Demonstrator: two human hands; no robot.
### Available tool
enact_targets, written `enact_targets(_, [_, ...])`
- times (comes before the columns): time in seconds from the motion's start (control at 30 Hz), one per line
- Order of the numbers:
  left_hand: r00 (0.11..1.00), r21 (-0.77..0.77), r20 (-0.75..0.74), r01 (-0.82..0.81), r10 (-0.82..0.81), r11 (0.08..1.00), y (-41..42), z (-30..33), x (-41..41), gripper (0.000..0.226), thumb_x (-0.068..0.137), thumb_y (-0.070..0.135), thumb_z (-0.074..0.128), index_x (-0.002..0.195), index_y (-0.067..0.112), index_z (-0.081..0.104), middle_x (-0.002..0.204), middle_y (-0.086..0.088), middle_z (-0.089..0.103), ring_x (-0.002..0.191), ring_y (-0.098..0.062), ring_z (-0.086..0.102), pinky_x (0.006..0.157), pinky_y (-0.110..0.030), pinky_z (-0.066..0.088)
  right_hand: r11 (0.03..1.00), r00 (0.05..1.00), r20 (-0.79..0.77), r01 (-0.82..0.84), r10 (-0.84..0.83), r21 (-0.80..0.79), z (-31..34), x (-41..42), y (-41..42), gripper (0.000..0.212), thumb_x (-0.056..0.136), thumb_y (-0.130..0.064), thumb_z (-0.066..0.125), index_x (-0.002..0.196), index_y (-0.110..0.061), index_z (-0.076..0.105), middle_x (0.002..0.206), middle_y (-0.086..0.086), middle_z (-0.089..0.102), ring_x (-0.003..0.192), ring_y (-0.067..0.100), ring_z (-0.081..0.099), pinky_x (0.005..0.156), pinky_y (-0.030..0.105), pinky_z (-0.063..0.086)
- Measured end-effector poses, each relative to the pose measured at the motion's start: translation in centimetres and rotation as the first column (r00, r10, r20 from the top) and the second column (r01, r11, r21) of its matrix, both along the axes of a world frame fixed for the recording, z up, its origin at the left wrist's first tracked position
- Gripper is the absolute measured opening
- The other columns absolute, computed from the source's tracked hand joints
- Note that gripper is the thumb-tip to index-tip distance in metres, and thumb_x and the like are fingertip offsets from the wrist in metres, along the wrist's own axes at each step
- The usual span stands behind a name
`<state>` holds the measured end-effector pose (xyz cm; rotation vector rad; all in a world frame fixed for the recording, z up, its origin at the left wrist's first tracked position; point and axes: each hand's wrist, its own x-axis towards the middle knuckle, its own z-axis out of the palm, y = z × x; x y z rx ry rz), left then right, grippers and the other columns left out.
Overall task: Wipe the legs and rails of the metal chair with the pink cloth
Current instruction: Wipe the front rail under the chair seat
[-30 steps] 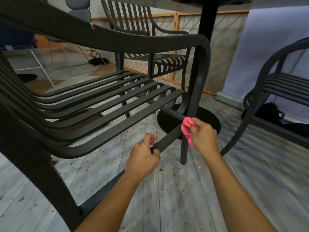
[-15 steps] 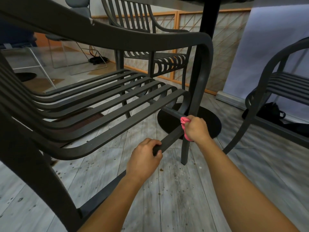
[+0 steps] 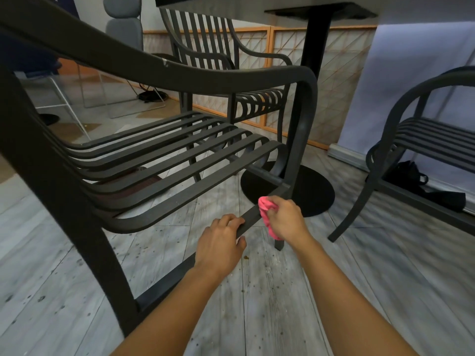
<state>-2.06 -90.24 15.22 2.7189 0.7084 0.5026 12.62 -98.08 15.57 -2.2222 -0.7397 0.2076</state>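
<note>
A dark metal chair (image 3: pixel 180 160) with a slatted seat fills the left and centre of the head view. Its low side rail (image 3: pixel 250 217) runs from the back leg up to the front leg (image 3: pixel 295 150). My left hand (image 3: pixel 221 242) grips this rail from above, thumb underneath. Just ahead of it, my right hand (image 3: pixel 285 217) holds the bunched pink cloth (image 3: pixel 267 209) wrapped against the rail, close to where it meets the front leg.
A black table pedestal (image 3: pixel 314 47) with a round base (image 3: pixel 313 194) stands right behind the front leg. Another metal chair (image 3: pixel 421 140) is on the right, a third (image 3: pixel 221 62) at the back. A black bag (image 3: pixel 411 173) lies under the right chair. The grey plank floor is speckled.
My right hand with the cloth slid up the rail to the front leg, then came back down the rail toward my left hand. My left hand kept its grip on the rail.
</note>
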Motion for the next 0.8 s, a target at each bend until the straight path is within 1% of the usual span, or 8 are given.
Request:
enact_targets(0.1, [1.0,0.004,-0.013,-0.008,0.008,1.0,-0.4,0.1,-1.4,0.045,0.093,0.032,0.049,0.137,0.025,0.041,0.142,0.007,0.041,0.126,-0.014,0.041,0.102,-0.03,0.039,0.998,0.999,-0.032,-0.036,0.038,0.046,0.3,-2.1,-0.9,0.023,0.092,-0.019,0.05,0.111,-0.026,0.062,0.105,0.009,0.059,0.088,0.02,0.06,0.071,0.027,0.049])
enact_targets(0.2, [1.0,0.024,-0.016,-0.005,0.005,1.0,-1.0,0.5,-3.0,0.045,0.094,0.031,0.048,0.137,0.025,0.04,0.143,0.007,0.039,0.129,-0.013,0.038,0.105,-0.029,0.035,0.996,0.996,-0.052,-0.074,0.076,0.047,1.2,-4.6,-2.2,0.02,0.093,-0.012,0.049,0.101,-0.018,0.066,0.088,0.002,0.06,0.086,0.016,0.059,0.077,0.029,0.051])
enact_targets(0.27, [1.0,0.031,-0.014,-0.002,0.003,1.0,-1.4,0.7,-4.1,0.045,0.094,0.031,0.048,0.138,0.026,0.04,0.144,0.007,0.037,0.131,-0.012,0.036,0.107,-0.028,0.032,0.993,0.991,-0.086,-0.103,0.107,0.05,1.6,-6.3,-3.4,0.02,0.094,-0.013,0.047,0.101,-0.013,0.066,0.082,0.006,0.059,0.077,0.014,0.059,0.064,0.015,0.049])
enact_targets(0.33, [1.0,0.032,0.001,0.008,-0.008,0.999,-1.8,0.9,-5.1,0.045,0.094,0.03,0.049,0.138,0.026,0.04,0.145,0.008,0.037,0.132,-0.01,0.035,0.108,-0.026,0.03,0.991,0.987,-0.099,-0.125,0.129,0.052,1.3,-7.8,-4.3,0.022,0.095,-0.013,0.045,0.101,-0.009,0.066,0.091,0.014,0.063,0.074,0.012,0.058,0.053,0.007,0.043])
enact_targets(0.47, [0.998,-0.002,0.03,0.048,-0.048,0.999,-2.7,1.4,-6.9,0.045,0.095,0.032,0.048,0.138,0.026,0.039,0.146,0.008,0.036,0.134,-0.008,0.032,0.109,-0.024,0.028,0.988,0.983,-0.126,-0.124,0.135,0.088,-0.4,-10.4,-5.6,0.03,0.088,-0.011,0.057,0.116,-0.022,0.06,0.107,-0.008,0.052,0.093,0.007,0.049,0.073,0.011,0.04])
enact_targets(0.53, [0.997,-0.031,0.044,0.06,-0.058,0.998,-3.0,1.6,-7.8,0.045,0.095,0.035,0.047,0.138,0.026,0.04,0.146,0.009,0.035,0.133,-0.008,0.033,0.108,-0.024,0.03,0.982,0.975,-0.153,-0.147,0.164,0.117,-0.6,-11.7,-5.9,0.037,0.084,-0.011,0.063,0.118,-0.026,0.056,0.113,-0.007,0.046,0.094,0.005,0.049,0.061,0.007,0.041])
enact_targets(0.6, [0.997,-0.068,0.044,0.071,-0.068,0.995,-3.3,1.8,-8.8,0.043,0.095,0.036,0.047,0.137,0.026,0.04,0.146,0.009,0.036,0.132,-0.008,0.035,0.107,-0.025,0.034,0.972,0.965,-0.177,-0.166,0.195,0.169,-0.2,-13.1,-6.1,0.036,0.081,-0.008,0.065,0.107,-0.031,0.056,0.115,-0.003,0.046,0.087,0.002,0.05,0.055,0.004,0.043])
enact_targets(0.8, [0.998,-0.231,0.034,0.062,-0.056,0.971,-3.8,2.4,-12.8,0.043,0.095,0.032,0.047,0.137,0.031,0.037,0.142,0.01,0.039,0.128,-0.007,0.039,0.104,-0.023,0.037,0.944,0.936,-0.191,-0.257,0.296,0.207,3.2,-17.4,-6.3,0.049,0.077,-0.008,0.071,0.089,-0.05,0.048,0.104,-0.023,0.041,0.092,-0.001,0.047,0.064,0.003,0.039])
